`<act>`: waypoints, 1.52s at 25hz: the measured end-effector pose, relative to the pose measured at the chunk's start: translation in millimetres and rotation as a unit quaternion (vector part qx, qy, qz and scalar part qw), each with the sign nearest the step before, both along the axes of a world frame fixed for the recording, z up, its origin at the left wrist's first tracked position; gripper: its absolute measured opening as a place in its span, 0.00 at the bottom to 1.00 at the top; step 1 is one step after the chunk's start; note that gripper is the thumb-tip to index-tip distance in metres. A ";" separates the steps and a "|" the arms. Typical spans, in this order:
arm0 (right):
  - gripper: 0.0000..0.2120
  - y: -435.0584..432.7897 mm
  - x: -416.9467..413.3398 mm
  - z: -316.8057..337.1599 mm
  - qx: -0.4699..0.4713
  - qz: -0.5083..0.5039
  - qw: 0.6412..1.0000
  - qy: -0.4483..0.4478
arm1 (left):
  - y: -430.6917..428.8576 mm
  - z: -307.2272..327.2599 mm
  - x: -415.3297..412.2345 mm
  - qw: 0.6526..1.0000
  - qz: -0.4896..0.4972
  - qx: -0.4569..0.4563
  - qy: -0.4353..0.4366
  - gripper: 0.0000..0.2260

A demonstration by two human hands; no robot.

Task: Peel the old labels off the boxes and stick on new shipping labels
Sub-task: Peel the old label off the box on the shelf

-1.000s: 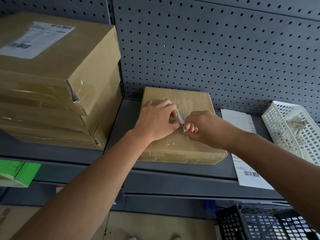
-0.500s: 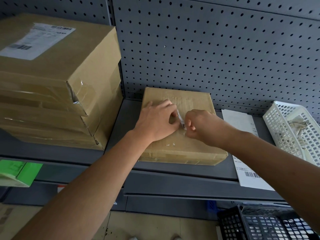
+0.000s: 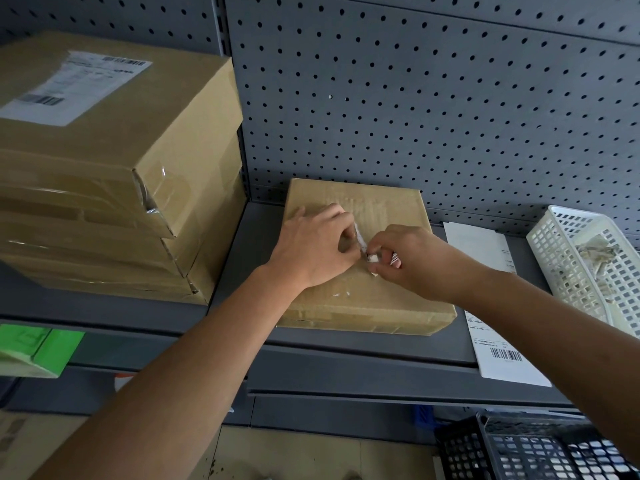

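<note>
A flat cardboard box (image 3: 377,306) lies on the grey shelf (image 3: 346,344) against the pegboard. White scraps of old label (image 3: 341,293) cling to its top. My left hand (image 3: 311,247) rests on the box with its fingers curled, pinching a white strip of old label (image 3: 359,237) that stands up from the surface. My right hand (image 3: 412,261) is curled beside it, gripping small torn label pieces (image 3: 375,258) close to the strip. A new shipping label sheet (image 3: 502,355) with a barcode lies on the shelf right of the box.
A stack of taped cardboard boxes (image 3: 114,188) stands at the left, the top one bearing a white label (image 3: 74,86). A white plastic basket (image 3: 588,258) with paper scraps sits at the far right. A black crate (image 3: 530,448) is below, and a green box (image 3: 38,351) at lower left.
My right hand has shifted slightly right and down along the box, with torn label pieces now showing in its fingers. My left hand keeps its place on the box.
</note>
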State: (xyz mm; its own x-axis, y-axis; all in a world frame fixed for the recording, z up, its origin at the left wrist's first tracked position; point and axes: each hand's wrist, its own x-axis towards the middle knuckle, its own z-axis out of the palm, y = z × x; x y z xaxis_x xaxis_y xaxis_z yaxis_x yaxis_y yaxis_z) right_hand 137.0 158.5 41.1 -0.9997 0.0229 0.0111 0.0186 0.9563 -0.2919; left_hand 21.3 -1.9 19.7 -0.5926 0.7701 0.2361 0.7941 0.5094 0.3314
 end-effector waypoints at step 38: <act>0.09 5.5 -30.9 2.6 0.021 -0.013 1.000 -0.017 | 0.0 -0.3 0.4 1.000 0.001 -0.012 -0.006 0.08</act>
